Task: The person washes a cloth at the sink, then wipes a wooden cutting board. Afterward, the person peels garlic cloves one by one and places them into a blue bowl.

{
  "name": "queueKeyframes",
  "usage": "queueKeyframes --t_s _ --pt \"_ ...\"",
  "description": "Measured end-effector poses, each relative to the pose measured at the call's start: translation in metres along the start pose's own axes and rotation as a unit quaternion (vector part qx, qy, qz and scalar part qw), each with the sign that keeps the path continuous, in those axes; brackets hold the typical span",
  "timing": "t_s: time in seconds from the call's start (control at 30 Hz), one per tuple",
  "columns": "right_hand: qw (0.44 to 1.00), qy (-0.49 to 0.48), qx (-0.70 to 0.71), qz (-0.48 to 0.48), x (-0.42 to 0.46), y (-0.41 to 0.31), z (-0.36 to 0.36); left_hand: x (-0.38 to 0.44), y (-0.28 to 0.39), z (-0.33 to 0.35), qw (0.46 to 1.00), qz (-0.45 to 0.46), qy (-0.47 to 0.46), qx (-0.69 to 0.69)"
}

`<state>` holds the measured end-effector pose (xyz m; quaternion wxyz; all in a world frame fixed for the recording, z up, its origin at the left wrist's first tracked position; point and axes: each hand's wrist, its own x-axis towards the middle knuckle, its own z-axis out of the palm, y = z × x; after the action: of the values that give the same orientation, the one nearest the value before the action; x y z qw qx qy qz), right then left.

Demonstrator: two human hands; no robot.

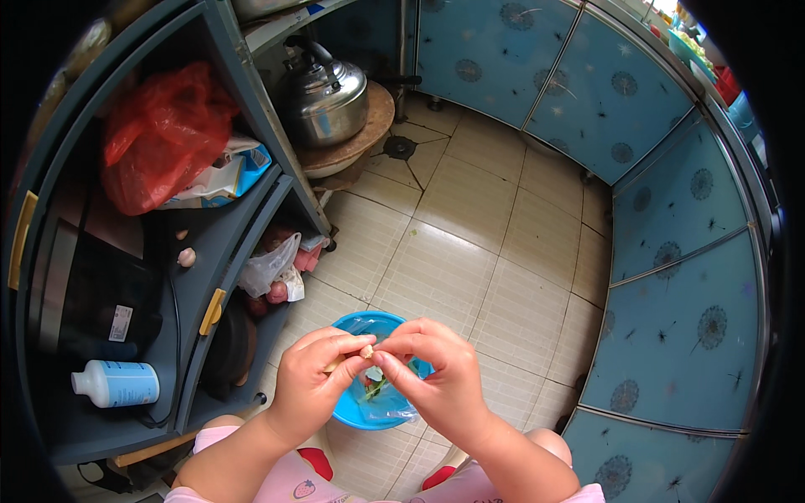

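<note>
A small pale garlic clove (pixel 366 351) is pinched between the thumb and forefinger of my left hand (pixel 317 371). Thumb and fingertips of my right hand (pixel 437 364) meet at the clove's other side, and they partly hide it. Both hands hover over a blue plastic basin (pixel 353 420) on the floor. A clear plastic bag (pixel 402 412) lines the basin, with green vegetable scraps (pixel 376 385) inside. Much of the basin is hidden behind my hands.
To the left, an open grey cabinet holds a garlic bulb (pixel 186 257), a white bottle (pixel 122 383) and a red plastic bag (pixel 166 138). A metal kettle (pixel 330 104) stands farther back. Blue cabinet doors (pixel 666 339) line the right side.
</note>
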<state>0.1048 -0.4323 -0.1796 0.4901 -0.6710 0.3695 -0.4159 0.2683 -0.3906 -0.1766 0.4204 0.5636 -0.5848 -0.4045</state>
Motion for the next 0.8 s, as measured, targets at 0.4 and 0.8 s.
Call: queueKeyframes --t_s 0.4,0.8 --pt "1.0 -0.003 -0.014 0.01 -0.002 0.01 0.006 0.001 -0.009 0.002 0.963 0.183 0.013 0.2" --pt "0.961 -0.076 0.204 0.169 0.003 0.008 -0.006 0.004 -0.009 -0.004 0.985 0.131 -0.005 0.114"
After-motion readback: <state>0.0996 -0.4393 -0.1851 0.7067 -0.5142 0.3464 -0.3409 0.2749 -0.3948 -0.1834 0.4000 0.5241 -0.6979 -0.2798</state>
